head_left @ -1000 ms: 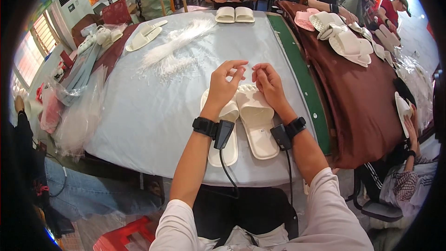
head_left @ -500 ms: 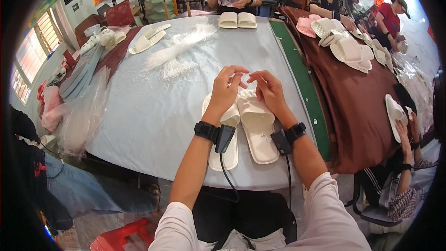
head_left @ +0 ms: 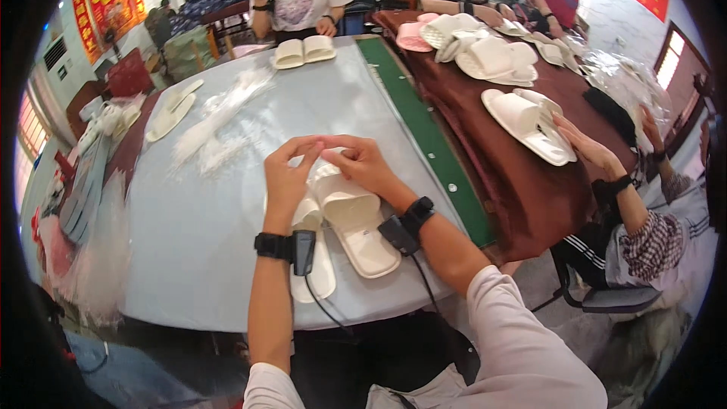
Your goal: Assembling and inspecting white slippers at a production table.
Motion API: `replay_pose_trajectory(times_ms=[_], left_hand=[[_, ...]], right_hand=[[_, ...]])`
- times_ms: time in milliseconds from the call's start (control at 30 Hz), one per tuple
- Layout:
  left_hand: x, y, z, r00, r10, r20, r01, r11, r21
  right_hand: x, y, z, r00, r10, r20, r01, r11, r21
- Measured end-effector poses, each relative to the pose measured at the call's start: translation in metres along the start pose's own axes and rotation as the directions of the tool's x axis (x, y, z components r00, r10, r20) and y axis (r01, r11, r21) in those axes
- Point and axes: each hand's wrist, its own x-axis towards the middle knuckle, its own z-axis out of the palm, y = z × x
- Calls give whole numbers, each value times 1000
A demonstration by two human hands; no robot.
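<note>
A pair of white open-toe slippers lies on the pale blue tablecloth in front of me, the left slipper partly under my wrist and the right slipper beside it. Above their toe ends, my left hand and my right hand meet at the fingertips. Thumbs and forefingers of both are pinched together; anything between them is too small to make out. Black wristbands with small cabled boxes sit on both my wrists.
White thin strands are heaped at the far left, near a loose slipper. Another slipper pair stands at the far edge. On the brown-covered table at right are more slippers; a co-worker's hand touches one slipper pair.
My fingertips, slightly apart before, now touch. The view has turned right. At right, a co-worker's slippers now lie on the brown cloth; across the table, a person no longer holds up a dark object.
</note>
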Motion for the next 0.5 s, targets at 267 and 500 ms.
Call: replay_pose_trajectory(times_ms=[267, 500], left_hand=[[1, -3, 4, 977, -190, 100, 199, 976, -89], [1, 1, 0, 957, -242, 160, 259, 960, -101]], right_hand=[[0, -4, -7, 1000, -10, 23, 9, 999, 31], [7, 5, -4, 1000, -20, -24, 22, 996, 81]])
